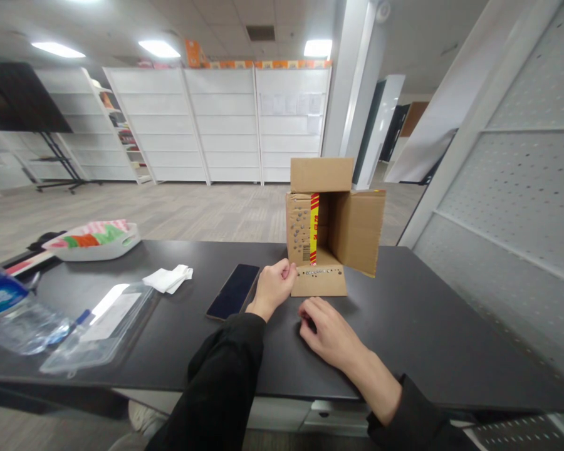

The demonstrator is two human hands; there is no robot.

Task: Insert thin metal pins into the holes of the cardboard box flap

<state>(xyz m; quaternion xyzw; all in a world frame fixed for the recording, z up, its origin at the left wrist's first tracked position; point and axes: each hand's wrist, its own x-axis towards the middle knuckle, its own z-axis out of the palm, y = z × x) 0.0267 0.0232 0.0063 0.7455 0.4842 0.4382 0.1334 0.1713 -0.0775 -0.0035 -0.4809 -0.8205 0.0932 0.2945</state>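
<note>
A cardboard box (305, 232) stands on its side on the dark table, its opening toward me and its flaps spread. Small grey round spots dot its left flap, and a row of them runs across the lower flap (317, 287); I cannot tell whether they are fastener heads or holes. My left hand (275, 285) is closed in a pinch at the left edge of the lower flap; anything between its fingertips is hidden. Just in front of that flap, my right hand (326, 332) rests low over the table, fingers loosely curled inward, their tips hidden.
A phone (234, 291) lies left of my left hand. Farther left are white tissues (168, 279), a clear plastic case (106, 329), a water bottle (16, 313) and a white tray (122, 244) of colourful cloth-like items. A perforated white panel (512, 207) rises at right.
</note>
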